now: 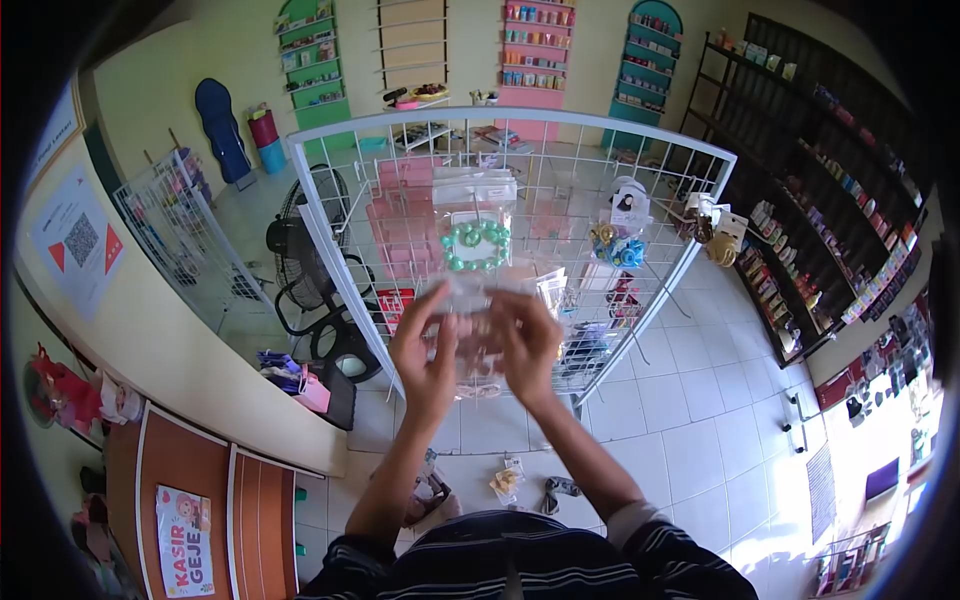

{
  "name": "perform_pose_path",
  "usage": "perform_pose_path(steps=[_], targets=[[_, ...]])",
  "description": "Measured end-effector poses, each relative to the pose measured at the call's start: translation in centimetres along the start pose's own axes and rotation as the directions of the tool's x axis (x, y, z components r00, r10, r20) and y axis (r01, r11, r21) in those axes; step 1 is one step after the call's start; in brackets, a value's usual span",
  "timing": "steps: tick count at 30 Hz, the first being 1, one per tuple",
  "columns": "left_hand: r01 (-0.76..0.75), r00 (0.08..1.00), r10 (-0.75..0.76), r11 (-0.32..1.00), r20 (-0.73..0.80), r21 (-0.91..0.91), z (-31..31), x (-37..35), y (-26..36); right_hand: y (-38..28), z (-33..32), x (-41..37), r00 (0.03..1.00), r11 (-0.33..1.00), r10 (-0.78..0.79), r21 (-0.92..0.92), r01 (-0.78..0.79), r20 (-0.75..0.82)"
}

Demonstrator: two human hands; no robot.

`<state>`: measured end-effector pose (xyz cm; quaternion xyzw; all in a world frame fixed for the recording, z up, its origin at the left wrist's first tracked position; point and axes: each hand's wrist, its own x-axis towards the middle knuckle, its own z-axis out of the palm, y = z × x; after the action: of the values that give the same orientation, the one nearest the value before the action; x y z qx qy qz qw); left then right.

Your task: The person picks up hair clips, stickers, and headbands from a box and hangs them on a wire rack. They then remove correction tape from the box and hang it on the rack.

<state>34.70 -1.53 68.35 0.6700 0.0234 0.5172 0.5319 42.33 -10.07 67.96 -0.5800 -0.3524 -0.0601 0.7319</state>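
Observation:
My left hand and my right hand are raised in front of a white wire grid rack. Together they hold a clear plastic packet by its two sides. The packet's contents are blurred. Just above it, a clear packet with a ring of green beads hangs on the rack. More packets of hair accessories hang to the right.
A black fan stands behind the rack at left. A second wire rack leans by the wall. Small packets lie on the white tiled floor near my feet. Dark shelves with goods line the right wall. An orange counter is at lower left.

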Motion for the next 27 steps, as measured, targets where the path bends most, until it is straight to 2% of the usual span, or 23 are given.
perform_pose_path(steps=[1,3,5,6,10,12,14,16,17,19,21,23,25,27], targets=[[-0.048,0.999,0.048,0.999,-0.01,-0.025,0.8,1.4,0.1,-1.0,0.1,1.4,0.999,0.999,0.03,0.036,-0.029,-0.031],[-0.055,0.998,0.055,0.996,0.001,-0.071,1.5,3.0,-0.9,-1.9,0.0,3.6,0.994,0.989,-0.096,-0.119,0.09,-0.045],[-0.192,0.981,0.193,0.981,-0.037,0.033,2.1,4.0,-1.9,-1.2,-0.1,4.8,0.991,0.981,-0.128,-0.149,0.121,-0.034],[-0.211,0.976,0.213,0.977,-0.05,0.038,2.4,4.4,-1.9,-0.9,0.0,5.3,0.991,0.985,-0.131,-0.121,0.126,-0.028],[-0.19,0.976,0.193,0.981,-0.103,0.04,2.8,5.0,-2.5,0.2,0.2,6.5,0.986,0.978,-0.166,-0.125,0.165,0.003],[-0.122,0.985,0.121,0.993,-0.119,-0.003,2.7,4.9,-2.5,0.3,0.5,6.6,0.982,0.975,-0.187,-0.119,0.187,0.013],[-0.104,0.988,0.101,0.994,-0.119,-0.021,2.6,5.1,-2.5,0.3,0.9,6.6,0.998,0.997,-0.069,-0.033,0.069,-0.006],[-0.081,0.99,0.076,0.996,-0.12,-0.038,2.6,5.4,-2.9,1.2,0.9,7.3,0.991,0.988,-0.134,-0.081,0.134,0.01],[-0.124,0.985,0.124,0.992,-0.121,0.005,2.8,5.9,-3.5,1.9,0.9,7.8,0.981,0.972,-0.195,-0.131,0.196,0.025],[-0.16,0.978,0.166,0.986,-0.126,0.055,3.0,6.9,-4.9,3.3,1.2,8.9,0.985,0.977,-0.174,-0.121,0.174,0.007],[-0.222,0.963,0.248,0.952,-0.104,0.21,3.4,8.0,-6.6,4.2,1.5,10.1,0.988,0.982,-0.153,-0.113,0.151,-0.006],[-0.208,0.958,0.25,0.942,-0.139,0.263,4.0,8.5,-7.9,4.7,1.8,11.0,0.98,0.97,-0.193,-0.159,0.182,-0.052],[-0.374,0.854,0.513,0.718,-0.084,0.588,4.3,8.9,-8.4,5.1,2.1,11.4,0.979,0.965,-0.195,-0.187,0.182,-0.054],[-0.343,0.877,0.475,0.728,-0.075,0.594,4.5,8.8,-8.9,5.6,2.3,11.5,0.932,0.861,-0.348,-0.429,0.274,-0.104]])
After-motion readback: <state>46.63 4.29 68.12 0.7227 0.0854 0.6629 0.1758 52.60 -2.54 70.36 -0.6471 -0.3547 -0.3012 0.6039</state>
